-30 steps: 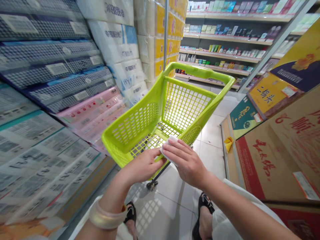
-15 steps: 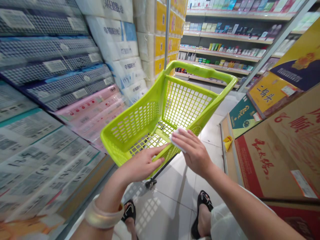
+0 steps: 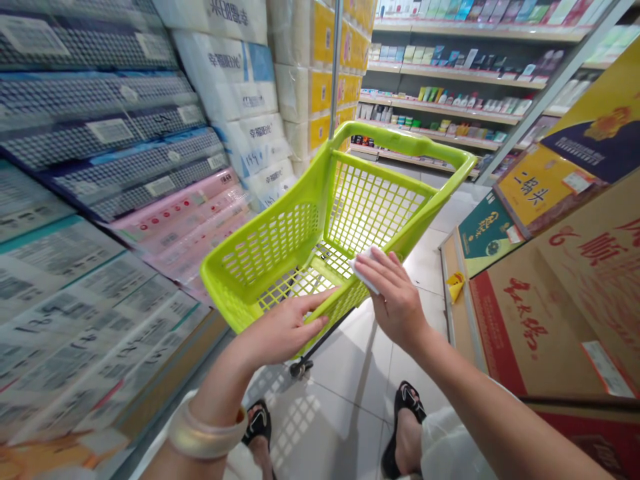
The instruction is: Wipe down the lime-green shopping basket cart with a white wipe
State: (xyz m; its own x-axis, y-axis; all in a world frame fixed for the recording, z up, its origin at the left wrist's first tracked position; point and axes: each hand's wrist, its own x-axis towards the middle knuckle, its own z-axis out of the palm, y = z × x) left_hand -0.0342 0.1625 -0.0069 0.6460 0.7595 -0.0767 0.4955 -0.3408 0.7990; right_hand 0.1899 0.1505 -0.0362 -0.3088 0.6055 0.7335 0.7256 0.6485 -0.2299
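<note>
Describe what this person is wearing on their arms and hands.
Both forearms are bare, with no sleeves or gloves. The left hand has a wide, pale, glossy bangle at its wrist. The right hand shows no rings, watch or bracelet.

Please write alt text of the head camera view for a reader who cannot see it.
The right hand presses a white cloth on the rim of a green shopping cart, while the left hand rests on its near rim, between shelves of packaged goods.

The white cloth [image 3: 364, 269] is mostly hidden under the right hand [image 3: 395, 300]; far shelf goods [image 3: 450, 100] too small to identify.
</note>
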